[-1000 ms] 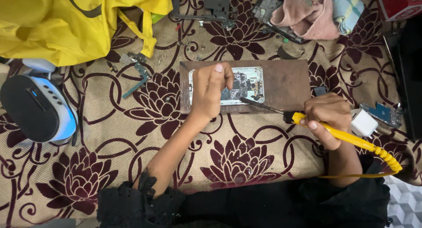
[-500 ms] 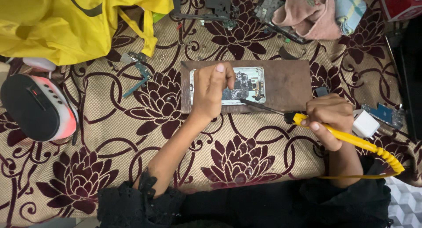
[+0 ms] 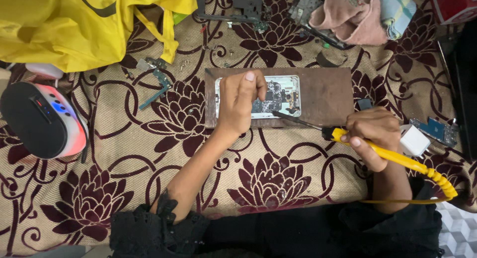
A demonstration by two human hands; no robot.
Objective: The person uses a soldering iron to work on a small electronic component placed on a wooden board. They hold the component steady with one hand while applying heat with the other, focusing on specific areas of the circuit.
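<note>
hands at an opened phone on a wooden board

the left hand (image 3: 240, 101) lies curled over the left half of the opened phone (image 3: 276, 96), fingers bent down onto it and pressing it flat; nothing is lifted. the phone lies flat, back cover off, circuit boards showing, on a brown wooden board (image 3: 325, 96), and its right half shows just beyond the knuckles.

the right hand (image 3: 371, 133) is clenched around the yellow handle of a soldering iron (image 3: 377, 151), held like a pen. its dark tip points left and reaches the phone's lower right edge, just beside the left hand.

a white charger plug (image 3: 414, 140) sits against the right hand. farther out on the flowered cloth (image 3: 149, 153): a yellow bag (image 3: 74, 24), a round speaker (image 3: 42, 120), a pink rag (image 3: 348, 14).
</note>
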